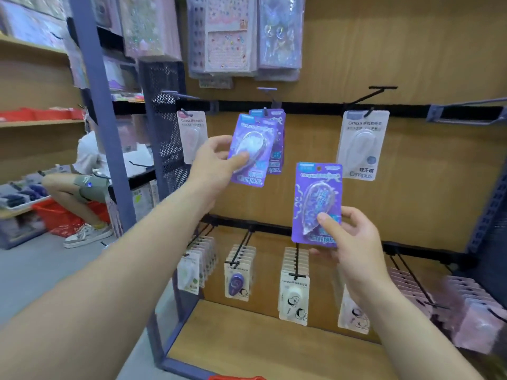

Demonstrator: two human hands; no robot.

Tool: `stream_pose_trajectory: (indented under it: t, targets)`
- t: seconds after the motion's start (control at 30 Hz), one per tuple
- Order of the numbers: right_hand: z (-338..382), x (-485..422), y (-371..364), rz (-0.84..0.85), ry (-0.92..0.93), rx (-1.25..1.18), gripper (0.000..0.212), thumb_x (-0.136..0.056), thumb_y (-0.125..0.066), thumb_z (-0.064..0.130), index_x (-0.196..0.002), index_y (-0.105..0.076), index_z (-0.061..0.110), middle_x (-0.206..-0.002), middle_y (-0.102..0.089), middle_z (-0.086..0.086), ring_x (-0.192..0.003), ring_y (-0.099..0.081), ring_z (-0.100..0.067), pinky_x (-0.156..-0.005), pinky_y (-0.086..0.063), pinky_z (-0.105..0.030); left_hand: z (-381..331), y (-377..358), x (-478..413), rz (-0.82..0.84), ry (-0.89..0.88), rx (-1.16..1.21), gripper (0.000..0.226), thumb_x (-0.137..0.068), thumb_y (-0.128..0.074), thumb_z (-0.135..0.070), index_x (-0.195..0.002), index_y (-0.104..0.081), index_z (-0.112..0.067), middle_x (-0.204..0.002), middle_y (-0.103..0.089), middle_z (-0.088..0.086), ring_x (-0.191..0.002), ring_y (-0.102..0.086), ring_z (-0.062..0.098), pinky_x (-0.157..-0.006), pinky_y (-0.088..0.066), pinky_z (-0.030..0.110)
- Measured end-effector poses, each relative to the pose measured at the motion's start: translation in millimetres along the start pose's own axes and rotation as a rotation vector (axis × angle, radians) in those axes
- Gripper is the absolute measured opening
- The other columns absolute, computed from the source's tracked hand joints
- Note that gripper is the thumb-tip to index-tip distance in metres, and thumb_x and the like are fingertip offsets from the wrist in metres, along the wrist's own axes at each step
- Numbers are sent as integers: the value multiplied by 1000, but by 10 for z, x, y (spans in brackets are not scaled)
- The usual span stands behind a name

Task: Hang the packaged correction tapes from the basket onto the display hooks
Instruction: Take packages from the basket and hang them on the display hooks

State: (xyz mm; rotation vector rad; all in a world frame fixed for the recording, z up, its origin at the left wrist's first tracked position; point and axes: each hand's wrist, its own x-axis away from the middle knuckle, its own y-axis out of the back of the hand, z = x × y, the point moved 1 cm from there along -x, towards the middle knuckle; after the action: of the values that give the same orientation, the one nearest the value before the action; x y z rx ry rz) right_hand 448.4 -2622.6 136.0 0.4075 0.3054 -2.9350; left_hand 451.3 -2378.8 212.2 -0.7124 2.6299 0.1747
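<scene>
My left hand (216, 163) pinches a purple packaged correction tape (252, 149) by its lower left side, its top at the middle display hook (270, 101), where more purple packs (277, 149) hang behind it. My right hand (348, 237) holds a second purple pack (317, 204) upright by its lower edge, below and right of that hook. A white pack (362, 145) hangs on the right hook (369, 97), and a pale pack (192, 135) on the left hook. A red sliver, perhaps the basket (236, 377), shows at the bottom edge.
The lower rail carries several full hooks of white and pink packs (295, 286). Sticker sheets (241, 37) hang above. A blue metal post (96, 105) and a mesh panel (164, 127) stand to the left. A person (87, 182) sits by red baskets on the far left.
</scene>
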Motion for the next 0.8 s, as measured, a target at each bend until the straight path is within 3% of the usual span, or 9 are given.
stream_pose_trajectory:
  t: [0.17,0.33,0.47,0.63,0.8]
  targets:
    - [87,-132,63,-1,1,-52,11,-96,-67,14,-105,-61,9,-91,-79,-4,-75,-76,-22,-53,-59,-28,-101,-86,-270,-40,-26,-15,40,-94,-72,-14,-131,-55,-16,-113,-74,14,-97,-75,28,-71,-57,36]
    - [90,-171,94,34,-35,-41,16,-96,-68,17,-107,-60,7,-88,-79,-4,-71,-75,-17,-53,-56,-25,-138,-162,-335,-56,-21,-47,38,-98,-68,-18,-135,-58,-20,-105,-75,6,-82,-74,15,-55,-52,20]
    - [90,-185,121,58,-43,-36,17,-96,-68,17,-106,-60,6,-84,-79,-3,-68,-74,-15,-55,-55,-27,-187,-230,-350,-67,-53,-59,39,-98,-68,-17,-136,-61,-19,-103,-74,5,-82,-74,14,-59,-54,20]
    - [100,-212,187,36,-39,-46,16,-97,-67,16,-106,-60,4,-83,-79,-1,-66,-73,-11,-49,-49,-17,-141,-246,-316,-110,-75,-133,39,-97,-69,-23,-135,-62,-21,-105,-73,3,-92,-74,15,-71,-56,26]
    - [121,-242,232,24,-32,-48,17,-97,-67,14,-107,-60,2,-82,-79,-2,-65,-73,-11,-49,-50,-17,-63,-258,-348,-112,-47,-78,39,-96,-71,-24,-135,-63,-20,-104,-74,5,-87,-74,14,-64,-56,23]
